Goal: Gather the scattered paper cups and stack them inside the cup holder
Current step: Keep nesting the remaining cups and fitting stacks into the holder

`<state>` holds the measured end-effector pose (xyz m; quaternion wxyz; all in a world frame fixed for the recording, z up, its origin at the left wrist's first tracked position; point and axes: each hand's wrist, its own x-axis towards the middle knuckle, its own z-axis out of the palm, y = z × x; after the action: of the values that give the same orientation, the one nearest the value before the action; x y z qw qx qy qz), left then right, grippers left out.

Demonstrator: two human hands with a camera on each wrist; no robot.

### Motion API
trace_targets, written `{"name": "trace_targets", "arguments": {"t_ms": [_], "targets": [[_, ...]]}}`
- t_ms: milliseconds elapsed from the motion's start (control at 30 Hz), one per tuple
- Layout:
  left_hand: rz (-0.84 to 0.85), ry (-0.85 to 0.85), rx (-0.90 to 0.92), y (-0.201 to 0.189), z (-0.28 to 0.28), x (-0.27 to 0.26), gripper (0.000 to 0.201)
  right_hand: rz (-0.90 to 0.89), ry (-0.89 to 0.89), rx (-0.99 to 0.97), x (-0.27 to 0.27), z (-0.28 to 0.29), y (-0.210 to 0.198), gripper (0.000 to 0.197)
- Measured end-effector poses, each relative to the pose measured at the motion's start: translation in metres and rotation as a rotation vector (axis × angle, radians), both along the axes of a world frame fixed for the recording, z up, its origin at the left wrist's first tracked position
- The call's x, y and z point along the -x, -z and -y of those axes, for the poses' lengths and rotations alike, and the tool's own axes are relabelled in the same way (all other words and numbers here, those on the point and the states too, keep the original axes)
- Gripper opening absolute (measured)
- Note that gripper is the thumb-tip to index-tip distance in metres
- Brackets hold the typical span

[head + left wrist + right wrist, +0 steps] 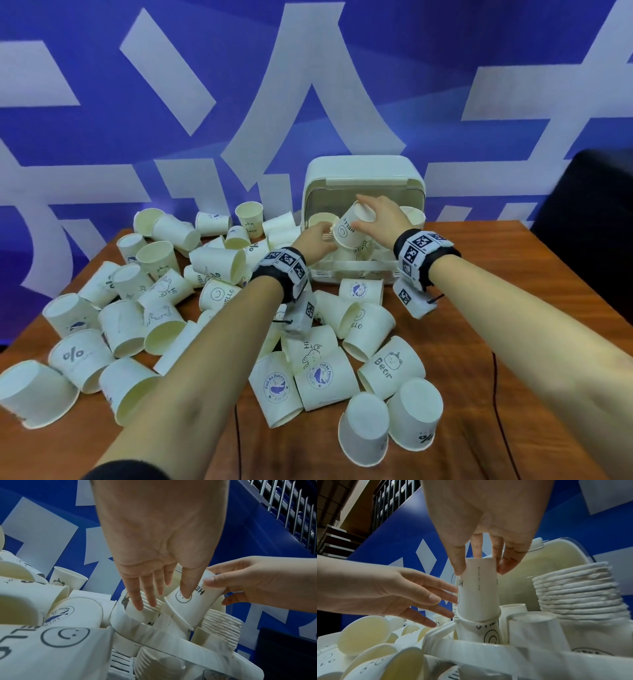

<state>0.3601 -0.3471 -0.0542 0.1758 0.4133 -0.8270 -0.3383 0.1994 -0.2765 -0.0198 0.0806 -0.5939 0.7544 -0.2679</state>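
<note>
Head view: saw the right hand (378,217) over the open cup holder (364,178) at the far side of the bench (513,308), fingers curled round the closed base of the HELLO cup (352,228), an inverted cup tilted so its mouth faced down and toward the left hand (317,238); left hand just beside the cup's lower rim, fingers straight, gripping nothing; scattered cups (219,294) spread over the near and left parts of the bench, well apart from both hands. Left wrist view: showed the left fingers (149,599) extended and relaxed, index tip touching the cup's printed wall (187,601), the others reaching down to the ribbed rims of a nested stack (154,607) inside the holder; right hand (257,582) pinching the cup's base from the right; long axis leaning, base up and right, mouth down and left. Right wrist view: showed the right fingers (458,566) pinched on either side of the cup's base (479,585), axis here close to upright, mouth already seated over the top of a stack (479,631) standing in the holder; a taller stack (578,595) beside it to the right; left hand (412,593) open at the cup's left flank. Judged the turning relation to be axis against stack: straight down from the right fingers, right hand nearer and in control, left merely steadying.
</note>
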Motion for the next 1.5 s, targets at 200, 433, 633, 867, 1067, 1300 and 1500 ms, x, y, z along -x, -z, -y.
{"name": "trace_targets", "arguments": {"t_ms": [200,433,633,867,1067,1300,1500], "targets": [[-0.075,0.080,-0.121,0.005,0.005,0.001,0.056,-0.005,-0.049,-0.083,-0.002,0.012,0.012,0.058],[-0.107,0.077,-0.127,0.009,0.015,0.003,0.069,0.089,-0.060,-0.074,-0.006,0.023,0.018,0.038],[-0.124,0.026,-0.009,0.012,0.018,0.003,0.048,0.090,-0.029,-0.069,-0.006,0.022,0.031,0.032],[-0.004,0.003,0.018,0.020,0.016,0.012,0.042,0.029,0.024,-0.112,-0.005,0.013,0.042,0.034],[0.078,-0.008,0.039,0.021,0.004,0.015,0.050,-0.134,0.051,-0.166,-0.015,0.011,0.045,0.034],[0.210,0.095,0.091,-0.017,-0.017,0.015,0.047,-0.060,-0.050,-0.284,-0.014,-0.009,0.018,0.047],[0.182,0.116,0.096,-0.043,-0.035,0.004,0.042,0.012,-0.075,-0.196,-0.010,-0.046,-0.002,0.035]]}}
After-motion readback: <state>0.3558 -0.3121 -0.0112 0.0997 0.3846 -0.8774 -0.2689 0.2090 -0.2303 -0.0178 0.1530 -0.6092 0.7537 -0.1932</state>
